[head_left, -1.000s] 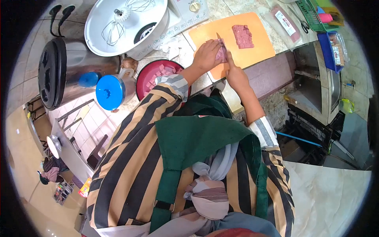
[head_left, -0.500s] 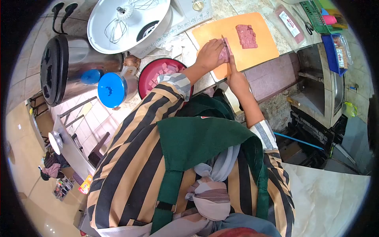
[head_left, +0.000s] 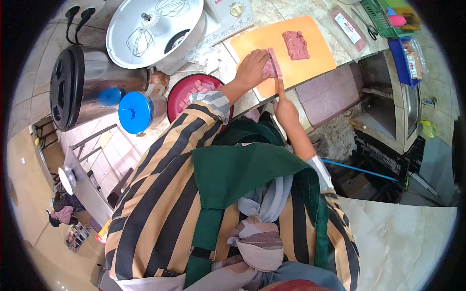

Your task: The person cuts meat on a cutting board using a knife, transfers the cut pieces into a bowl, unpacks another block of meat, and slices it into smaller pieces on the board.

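On the orange cutting board (head_left: 310,72) lies a strip of pink meat (head_left: 268,71). My left hand (head_left: 251,69) is closed over the strip's left side, holding it against the board. My right hand (head_left: 286,112) grips a knife (head_left: 274,66), its index finger stretched along the top. The blade lies across the meat, close to my left fingertips. A second block of pink meat (head_left: 296,45), scored into pieces, sits farther right on the board, apart from both hands. Left of my left forearm, a dark red bowl (head_left: 173,93) holds several small pink cubes.
A white mixer bowl with whisks (head_left: 194,34) stands at the back left. Nearby are a blue-lidded jug (head_left: 134,113) and a large metal container (head_left: 92,72). A flat meat package (head_left: 350,31), scissors (head_left: 371,32) and a blue basket (head_left: 405,72) are at the right.
My right hand and the knife have drawn back slightly toward me. More of the meat strip shows beside the blade. My left hand stays on the meat; the whole view has shifted a little.
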Tool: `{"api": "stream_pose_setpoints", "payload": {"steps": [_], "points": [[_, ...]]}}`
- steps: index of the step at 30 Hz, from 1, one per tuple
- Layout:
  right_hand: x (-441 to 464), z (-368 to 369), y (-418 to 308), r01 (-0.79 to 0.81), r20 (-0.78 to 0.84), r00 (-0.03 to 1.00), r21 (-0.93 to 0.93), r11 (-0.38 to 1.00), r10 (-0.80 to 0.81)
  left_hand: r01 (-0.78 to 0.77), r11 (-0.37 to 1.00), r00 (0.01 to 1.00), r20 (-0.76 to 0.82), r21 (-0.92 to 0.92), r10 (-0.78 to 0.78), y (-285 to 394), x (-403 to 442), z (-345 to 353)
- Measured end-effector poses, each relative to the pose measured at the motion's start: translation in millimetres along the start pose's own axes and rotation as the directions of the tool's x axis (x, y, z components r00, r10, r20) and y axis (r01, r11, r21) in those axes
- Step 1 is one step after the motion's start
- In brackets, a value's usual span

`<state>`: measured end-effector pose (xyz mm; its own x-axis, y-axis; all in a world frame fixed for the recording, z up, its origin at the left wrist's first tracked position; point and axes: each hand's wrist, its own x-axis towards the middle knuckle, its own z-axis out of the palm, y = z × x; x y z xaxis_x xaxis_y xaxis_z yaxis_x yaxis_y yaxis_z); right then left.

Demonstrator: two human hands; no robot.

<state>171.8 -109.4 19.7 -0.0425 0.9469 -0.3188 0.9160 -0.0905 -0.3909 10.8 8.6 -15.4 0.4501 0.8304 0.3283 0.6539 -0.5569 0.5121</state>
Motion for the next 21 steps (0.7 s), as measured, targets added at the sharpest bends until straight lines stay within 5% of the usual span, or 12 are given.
{"api": "stream_pose_setpoints", "payload": {"steps": [21], "points": [[-67,-13,7,-0.119,0.136,0.985,0.072,0.99,0.108,-0.044,0.999,0.999,-0.006,0.019,0.045,0,0,0]]}}
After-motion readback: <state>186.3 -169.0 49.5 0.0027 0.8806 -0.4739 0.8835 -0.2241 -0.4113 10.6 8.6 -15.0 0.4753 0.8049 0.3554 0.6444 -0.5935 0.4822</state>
